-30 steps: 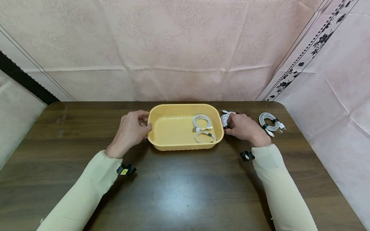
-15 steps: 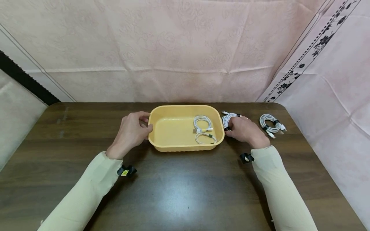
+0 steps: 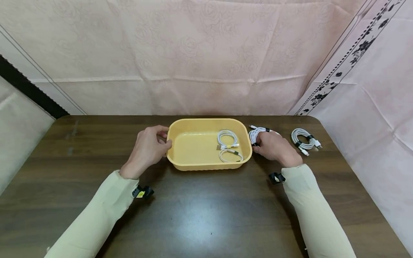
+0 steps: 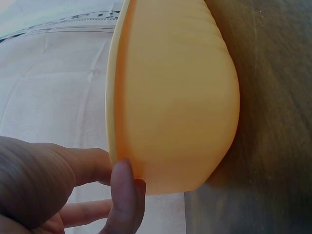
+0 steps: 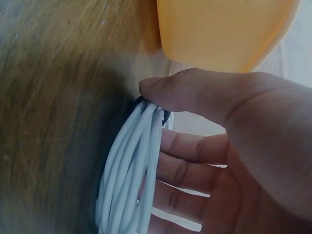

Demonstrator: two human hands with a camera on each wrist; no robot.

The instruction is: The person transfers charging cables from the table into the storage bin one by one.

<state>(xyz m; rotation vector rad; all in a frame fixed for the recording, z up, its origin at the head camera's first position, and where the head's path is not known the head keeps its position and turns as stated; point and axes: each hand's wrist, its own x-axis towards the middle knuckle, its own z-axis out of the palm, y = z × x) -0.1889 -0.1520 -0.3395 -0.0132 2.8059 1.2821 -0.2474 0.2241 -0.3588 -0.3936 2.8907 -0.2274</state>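
Observation:
My left hand (image 3: 146, 150) is at the left end of a yellow plastic basin (image 3: 190, 145), pinching its rim between thumb and fingers; the left wrist view shows the thumb against the basin's outer wall (image 4: 175, 97). Just right of the basin, my right hand (image 3: 275, 147) grips a coiled white cable (image 3: 254, 134). In the right wrist view the thumb lies at a black tie on this coil (image 5: 127, 170), with the fingers along its other side. Part of the coil is hidden under the hand. Two thinner coiled cables, one upper (image 3: 219, 138) and one lower (image 3: 221, 156), lie in the basin's right end.
Another coiled white cable (image 3: 295, 136) with black ties lies on the wooden table (image 3: 200, 208), right of my right hand. Pale floral cloth (image 3: 193, 71) hangs behind the table's far edge and at both sides.
The whole head view has shifted slightly. Both hands keep their places on the basin and the cable.

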